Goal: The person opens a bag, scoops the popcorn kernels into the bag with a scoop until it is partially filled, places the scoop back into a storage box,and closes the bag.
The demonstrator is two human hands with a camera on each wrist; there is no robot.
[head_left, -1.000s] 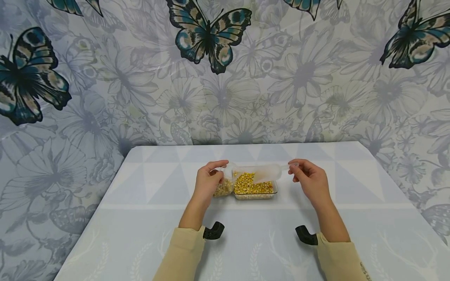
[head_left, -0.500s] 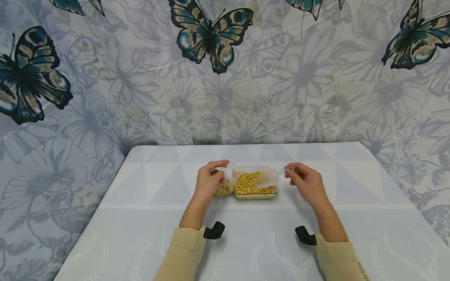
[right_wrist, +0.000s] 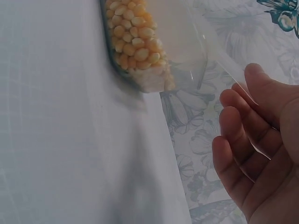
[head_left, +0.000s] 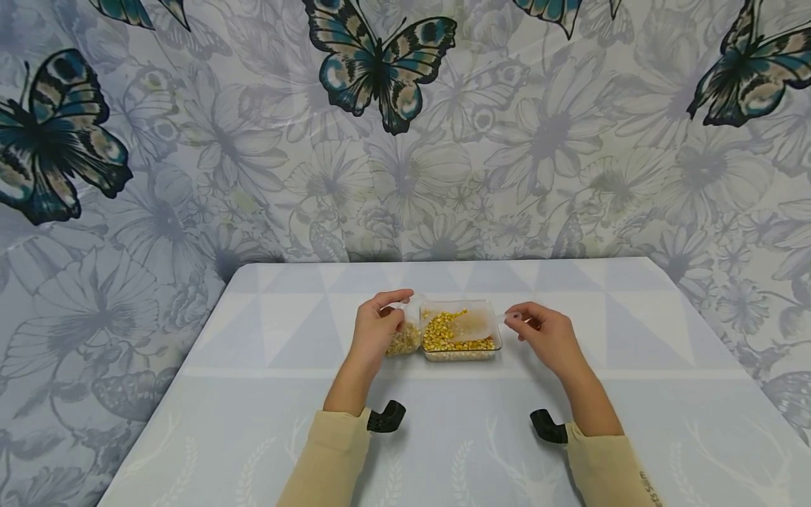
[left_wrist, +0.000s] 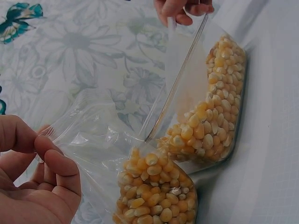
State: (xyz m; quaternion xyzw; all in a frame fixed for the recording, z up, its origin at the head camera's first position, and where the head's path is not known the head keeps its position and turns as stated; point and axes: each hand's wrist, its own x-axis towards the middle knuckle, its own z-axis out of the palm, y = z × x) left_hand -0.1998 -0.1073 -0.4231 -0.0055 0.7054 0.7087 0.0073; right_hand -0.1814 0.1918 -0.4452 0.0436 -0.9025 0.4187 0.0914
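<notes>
My left hand (head_left: 375,324) pinches the top of a clear plastic bag (left_wrist: 93,135). Corn kernels (left_wrist: 156,191) fill the bag's lower part. Just right of the bag stands a clear rectangular container (head_left: 461,355) with yellow corn kernels (head_left: 440,327) in it. The thin handle of a translucent scoop (head_left: 475,324) is pinched between the thumb and fingers of my right hand (head_left: 546,334). The scoop's head lies inside the container, over the kernels at its right side. In the right wrist view the handle (right_wrist: 233,74) runs from the container's rim to my thumb.
A pale table (head_left: 443,429) with a triangle pattern lies under everything. Behind its far edge hangs a flowered cloth (head_left: 405,190) with butterflies. A black curved piece (head_left: 386,417) sticks out at my left cuff, and a similar black piece (head_left: 548,426) at the right cuff.
My right hand has moved left and slightly down, bringing the scoop from above the container's right rim down into the kernels. The left hand and the bag stay where they were.
</notes>
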